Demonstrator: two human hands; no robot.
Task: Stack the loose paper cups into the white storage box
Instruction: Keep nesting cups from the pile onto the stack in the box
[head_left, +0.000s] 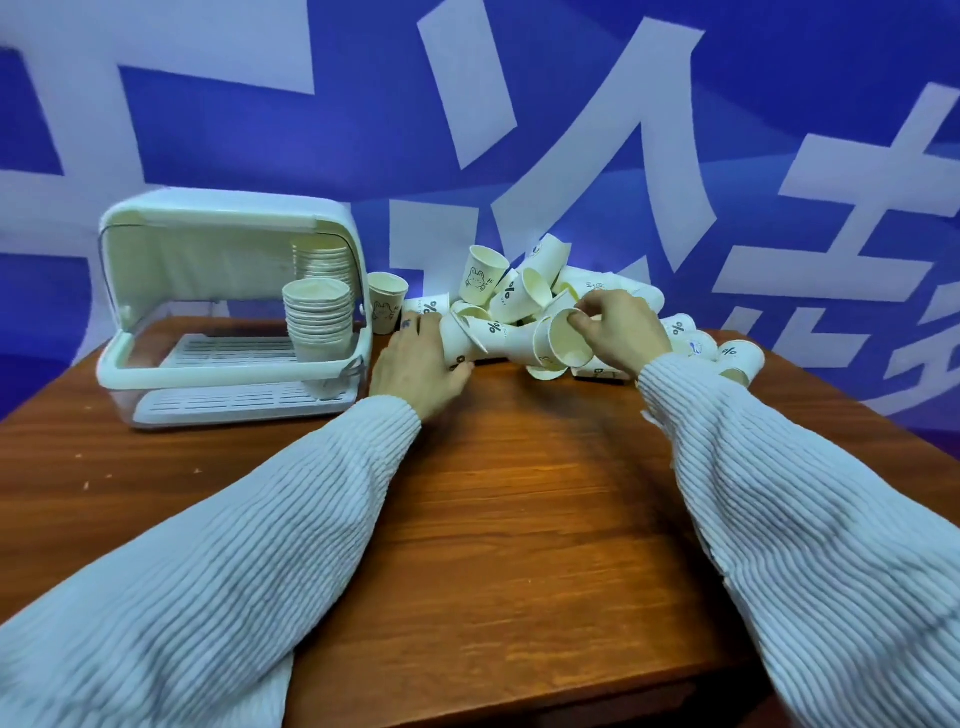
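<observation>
1. Leftmost, the white storage box (228, 306) stands on the wooden bench (519, 493) with its domed lid raised and its open front toward the camera.
2. Inside it, at the right end, stand two stacks of nested paper cups (317, 322), one in front and one behind, mouths up, long axes upright; the number in each cannot be told.
3. Just beside the box's right wall, one single cup (385, 306) stands upright with a rabbit drawing on it.
4. Next, the left hand (415, 364) curls round a cup lying on its side (456, 343), marked "%".
5. Behind and between the hands lies the pile of loose cups (524, 291), well over a dozen, tipped every way; several show "%", one a rabbit.
6. Rightward, the right hand (621, 332) pinches the rim of a tilted cup (563, 343), its mouth facing the camera.
7. Farthest back, a blue banner (779, 130) shows large white characters, cut off and unreadable.
</observation>
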